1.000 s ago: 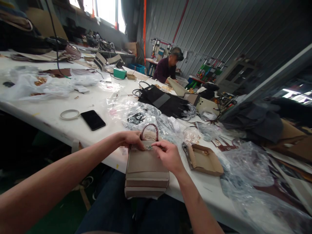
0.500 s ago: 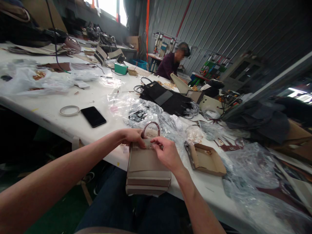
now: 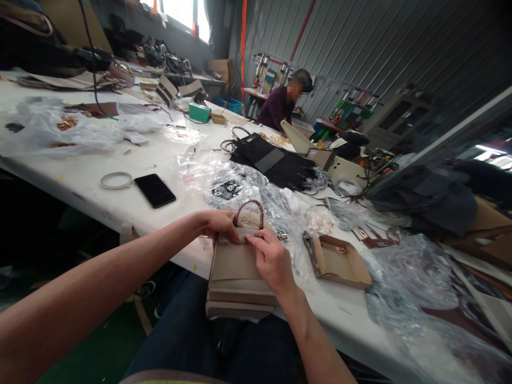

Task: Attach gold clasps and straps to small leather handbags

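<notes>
A beige handbag (image 3: pixel 234 264) with a brown looped handle (image 3: pixel 251 205) rests at the table's front edge, over my lap. My left hand (image 3: pixel 224 224) grips its upper left edge, thumb pressed on the front just below the handle. Close beside that thumb, the fingers of my right hand (image 3: pixel 272 256) are pinched together at the upper front of the bag. Whatever lies between those fingertips is too small to make out. A strap end with a metal fitting (image 3: pixel 282 236) sticks out at the bag's upper right, behind my right hand.
On the white table (image 3: pixel 100 208) lie a phone (image 3: pixel 155 190), a tape roll (image 3: pixel 116 180) and clear plastic bags (image 3: pixel 236 176). A cardboard tray (image 3: pixel 342 261) stands on the right. Black handbags (image 3: pixel 272 160) lie farther back. Across the table a person (image 3: pixel 276 106) bends forward.
My right hand has turned and shifted slightly, its fingertips a little closer to my left thumb. The metal fitting at the upper right now shows. My left hand keeps its hold.
</notes>
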Demonstrator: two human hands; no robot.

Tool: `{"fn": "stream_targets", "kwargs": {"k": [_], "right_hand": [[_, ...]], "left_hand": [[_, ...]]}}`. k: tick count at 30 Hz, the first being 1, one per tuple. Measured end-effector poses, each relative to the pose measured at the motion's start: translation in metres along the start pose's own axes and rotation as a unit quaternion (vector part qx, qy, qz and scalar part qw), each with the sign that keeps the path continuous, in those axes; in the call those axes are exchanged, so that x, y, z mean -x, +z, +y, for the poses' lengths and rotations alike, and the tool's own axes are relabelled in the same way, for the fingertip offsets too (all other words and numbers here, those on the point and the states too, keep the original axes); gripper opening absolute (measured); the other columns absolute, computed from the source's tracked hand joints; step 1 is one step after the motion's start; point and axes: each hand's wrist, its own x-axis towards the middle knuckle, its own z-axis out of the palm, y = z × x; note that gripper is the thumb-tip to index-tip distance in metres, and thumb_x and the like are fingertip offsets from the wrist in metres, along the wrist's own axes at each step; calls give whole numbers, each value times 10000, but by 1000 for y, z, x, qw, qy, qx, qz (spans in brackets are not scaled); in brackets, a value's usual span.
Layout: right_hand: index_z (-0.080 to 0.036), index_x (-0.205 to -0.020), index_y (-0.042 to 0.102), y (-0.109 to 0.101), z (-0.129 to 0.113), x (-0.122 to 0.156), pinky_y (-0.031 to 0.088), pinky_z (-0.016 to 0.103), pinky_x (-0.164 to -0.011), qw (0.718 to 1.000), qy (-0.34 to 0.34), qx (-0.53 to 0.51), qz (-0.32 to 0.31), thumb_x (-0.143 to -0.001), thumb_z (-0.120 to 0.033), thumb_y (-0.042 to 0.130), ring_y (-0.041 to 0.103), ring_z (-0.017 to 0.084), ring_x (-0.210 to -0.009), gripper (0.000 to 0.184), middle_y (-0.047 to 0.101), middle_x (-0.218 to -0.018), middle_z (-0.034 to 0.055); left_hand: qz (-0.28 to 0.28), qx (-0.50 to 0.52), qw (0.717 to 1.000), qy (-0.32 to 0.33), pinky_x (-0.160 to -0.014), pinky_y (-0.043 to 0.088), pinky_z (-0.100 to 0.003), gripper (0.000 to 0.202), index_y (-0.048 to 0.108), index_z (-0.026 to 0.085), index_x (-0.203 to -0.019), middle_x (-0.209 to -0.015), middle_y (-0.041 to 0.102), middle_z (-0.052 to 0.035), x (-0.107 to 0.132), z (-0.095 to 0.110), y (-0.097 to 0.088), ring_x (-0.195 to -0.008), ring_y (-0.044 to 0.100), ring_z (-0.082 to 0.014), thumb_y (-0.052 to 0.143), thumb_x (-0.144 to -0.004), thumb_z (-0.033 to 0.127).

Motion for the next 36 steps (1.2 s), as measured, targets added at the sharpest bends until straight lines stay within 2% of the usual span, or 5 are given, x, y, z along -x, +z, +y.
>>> {"fn": "stream_targets", "kwargs": {"k": [6,12,23,29,36], "right_hand": [[-262,-1479,763,0,-1,9,634,441,-1060,999,-30,0,20,-1077,-35,474,745,276,-1192,545,777,-1273,119],[-214,-1275,829,-5,-3,5,631,432,-1014,999,-36,6,-8,-1085,-41,484,723,278,-1147,431,753,-1179,122],[-214,-1249,832,6,3,9,618,444,-1059,999,-36,17,7,-1100,-51,489,701,282,-1184,408,758,-1218,121],[-237,-1265,832,11,4,12,623,448,-1059,999,-28,9,25,-1097,-64,501,706,278,-1197,410,771,-1232,117],[-237,-1264,831,10,1,11,618,457,-1076,999,-18,4,28,-1088,-53,504,709,281,-1198,414,780,-1238,109]], "left_hand": [[-7,12,1000,-11,-732,684,-290,380,861,152,-882,-965,873,-108,-1,1,-2,-818,808,-257,977,-523,114],[-7,-4,999,-36,-671,667,-279,356,864,127,-862,-866,854,-106,-3,0,-6,-718,781,-238,973,-524,146],[14,-33,994,-104,-660,693,-354,336,812,145,-861,-829,835,-84,-15,2,-12,-708,784,-272,934,-549,149],[56,-48,989,-132,-711,710,-392,329,813,160,-882,-824,835,-75,-21,0,-9,-722,789,-284,910,-568,186],[13,-36,998,-55,-695,686,-323,392,834,154,-899,-899,857,-94,-10,1,-7,-764,798,-266,978,-536,184]]}}
